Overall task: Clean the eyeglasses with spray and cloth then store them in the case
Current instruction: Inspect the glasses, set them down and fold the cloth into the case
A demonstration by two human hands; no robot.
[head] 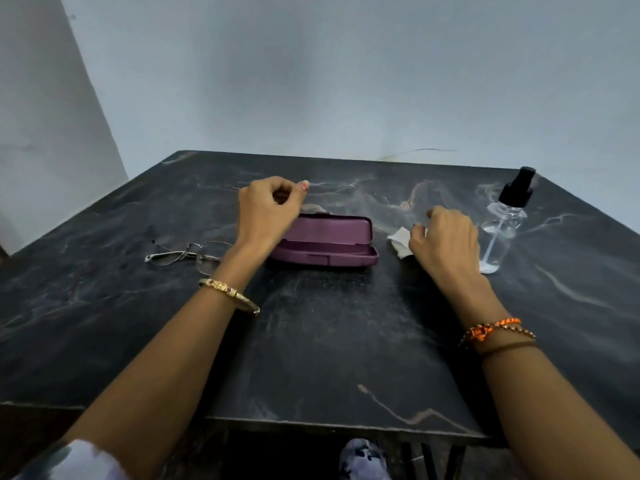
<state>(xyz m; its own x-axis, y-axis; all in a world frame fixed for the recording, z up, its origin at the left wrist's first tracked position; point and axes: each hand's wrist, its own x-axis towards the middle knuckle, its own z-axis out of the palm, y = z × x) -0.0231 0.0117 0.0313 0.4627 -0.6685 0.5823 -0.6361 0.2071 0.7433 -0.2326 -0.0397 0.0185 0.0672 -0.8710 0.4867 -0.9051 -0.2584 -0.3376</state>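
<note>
A dark, marbled surface is carrying everything. The case, purple and lying open with its lid tipped up toward the wall, is sitting near the middle. The left hand is hovering above the case's left end, fingers curled loosely inward into a half-closed fist, with one painted fingertip poking out toward the wall; it is gripping nothing that is showing. A gold bangle is sitting on that wrist.

The glasses are lying on the surface just left of the case, thin-framed, partly hidden behind the left wrist, and no hand is touching them.

The right hand is resting low to the right of the case, fingers bent down and curled over the white cloth, which is lying crumpled on the surface between the case and the bottle. The fingertips are meeting the cloth's right edge; whether they are pinching it or merely lying on it, I cannot tell. Orange and brown threads are circling that wrist.

The bottle, clear with a black spray head, is standing upright just beyond the right hand, nearly empty, close to the surface's right edge
</note>
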